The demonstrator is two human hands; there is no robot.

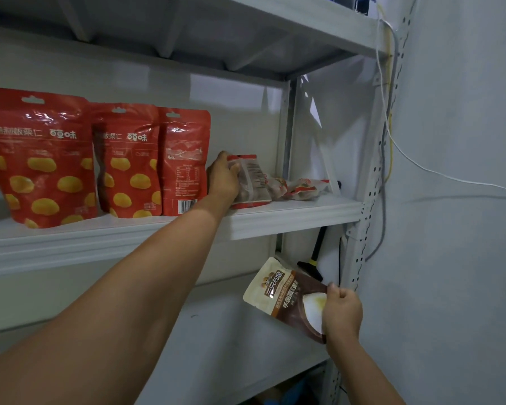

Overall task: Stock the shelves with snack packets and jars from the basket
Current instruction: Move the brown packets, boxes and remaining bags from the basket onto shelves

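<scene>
"Stocking step is running on the middle shelf (289, 217). I am watching the left hand (224, 178) gripping a clear-and-red packet (250, 182). The packet is standing roughly upright on the shelf, just right of three upright red pouches (129, 159)." (operator)

"What is the other hand doing?" (second desk)

"The right hand (341, 312) is pinching a cream-and-brown packet (287, 296) by one end. It is hanging below the middle shelf, in front of the lower shelf (216, 331). More small packets (301, 187) are lying flat on the middle shelf, close against the gripped one on its right. The basket is not showing in my view, and I am seeing no jars."

"What are you reckoning the next move is asking for?"

"I am judging that the left packet is being set in place. The fingers are needing to ease off slowly so it is not tipping onto the flat pile or against the pouches. After that the cream-and-brown packet is wanting a slot. I am guessing either beside the others or on the lower shelf, and I am not able to tell which."
</scene>
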